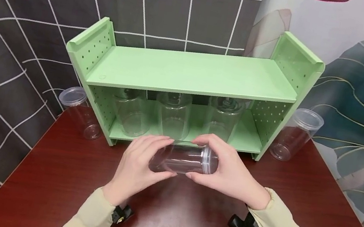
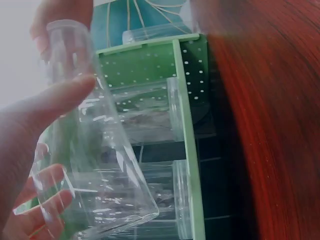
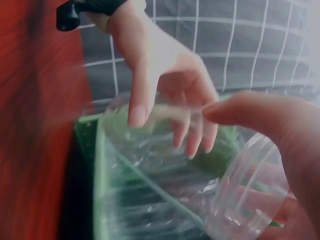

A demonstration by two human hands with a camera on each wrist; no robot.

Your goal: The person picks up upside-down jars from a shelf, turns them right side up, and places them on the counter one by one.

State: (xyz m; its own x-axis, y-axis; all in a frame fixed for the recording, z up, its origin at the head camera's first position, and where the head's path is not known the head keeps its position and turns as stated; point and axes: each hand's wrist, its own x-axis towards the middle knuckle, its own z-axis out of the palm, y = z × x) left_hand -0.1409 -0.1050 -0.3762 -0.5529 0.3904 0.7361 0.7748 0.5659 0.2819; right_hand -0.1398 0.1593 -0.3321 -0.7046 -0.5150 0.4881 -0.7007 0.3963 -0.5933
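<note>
Both hands hold a clear plastic jar (image 1: 183,161) on its side in front of the shelf, above the table. My left hand (image 1: 137,164) grips the base end, thumb below and fingers over the top. Around the lid end curls my right hand (image 1: 227,173), next to the translucent screw lid (image 1: 209,160). In the left wrist view the jar (image 2: 107,165) slants past the left thumb, and the left fingers show through its wall. The right wrist view has the jar (image 3: 160,170) between the two hands, its lid (image 3: 250,185) by the right thumb.
A pale green two-tier shelf (image 1: 189,72) stands at the back of the dark red table (image 1: 58,185). Three clear jars, one the middle jar (image 1: 172,118), stand on its lower tier. Lidded jars flank it, a left jar (image 1: 82,113) and a right jar (image 1: 294,136).
</note>
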